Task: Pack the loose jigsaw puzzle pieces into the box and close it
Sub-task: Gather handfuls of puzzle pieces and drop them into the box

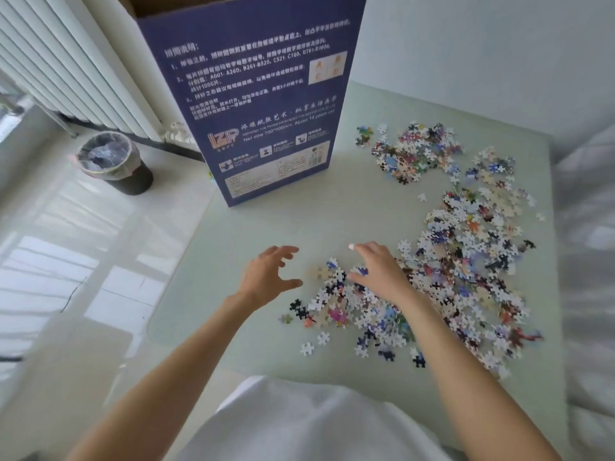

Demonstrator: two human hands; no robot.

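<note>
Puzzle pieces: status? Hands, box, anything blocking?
Left hand open, over bare table. Right hand open, over puzzle pieces. Pieces all loose on table; box upright, top open. Nothing blocking.

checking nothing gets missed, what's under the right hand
Puzzle pieces from the near heap on the pale green table show around the right hand. Its palm covers more of the heap, so whether its fingers hold any cannot be seen.
</note>
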